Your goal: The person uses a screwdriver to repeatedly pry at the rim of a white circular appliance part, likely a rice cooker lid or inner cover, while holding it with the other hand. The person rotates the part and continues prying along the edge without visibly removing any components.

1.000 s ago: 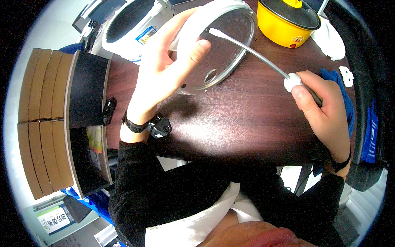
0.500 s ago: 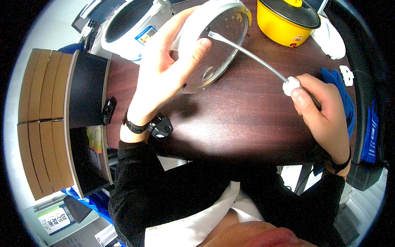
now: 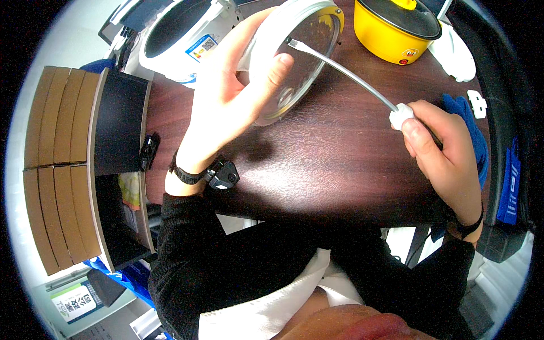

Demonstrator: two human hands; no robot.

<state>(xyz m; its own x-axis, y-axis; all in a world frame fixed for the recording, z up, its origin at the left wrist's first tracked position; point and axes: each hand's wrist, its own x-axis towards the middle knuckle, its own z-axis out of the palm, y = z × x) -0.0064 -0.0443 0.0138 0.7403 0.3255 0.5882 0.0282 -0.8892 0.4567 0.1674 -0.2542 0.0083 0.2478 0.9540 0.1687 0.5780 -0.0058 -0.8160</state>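
Above the table, my left hand [image 3: 235, 90] is closed on a round lid [image 3: 326, 34] with a white rim and a shiny inner face, held tilted toward the right. Its thumb presses over the rim and the other fingers are hidden behind. Closed around a dark handle, my right hand [image 3: 445, 139] holds a long thin-necked brush [image 3: 362, 83] with a white collar. The slim rod slants up and left to a small flat tip with a dark end, which lies at the inside edge of the lid, just above my left thumb.
A white cooker [image 3: 164, 65] stands open behind my left hand. To the far right are a yellow pot [image 3: 385, 37] with a dark lid, a white part [image 3: 456, 56], a small white piece [image 3: 477, 104] and a blue cloth [image 3: 479, 147]. Brown boxes [image 3: 56, 124] line the left.
The lid has turned slightly, so its inner face looks narrower. The brush tip has shifted a little right and stays at the lid's inside edge.
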